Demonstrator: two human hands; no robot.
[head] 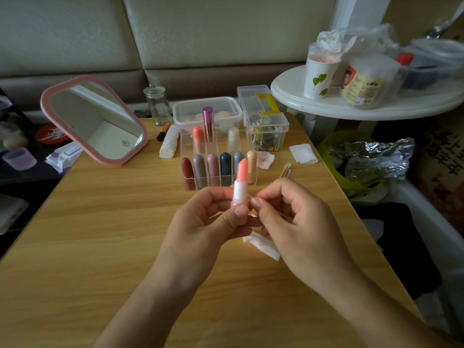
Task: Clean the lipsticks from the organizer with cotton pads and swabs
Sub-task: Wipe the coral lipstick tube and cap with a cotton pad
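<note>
My left hand (pixel 213 217) grips a peach lipstick (pixel 241 179) upright by its white tube, bullet exposed. My right hand (pixel 283 214) pinches a thin cotton swab against the tube's base; only a sliver of its wooden stick (pixel 216 215) shows between my left fingers. A folded cotton pad (pixel 263 246) lies on the table under my right hand. Behind stands the clear organizer (pixel 218 183) with several capped lipsticks. Loose swabs (pixel 285 170) and more cotton pads (pixel 302 153) lie to its right.
A pink mirror (pixel 95 119) leans at the back left beside a wipes pack (pixel 64 156). Clear boxes (pixel 266 121), a glass jar (pixel 157 105) and a lidded tub (pixel 207 109) stand behind the organizer. A green bin (pixel 334 156) sits off the table's right edge.
</note>
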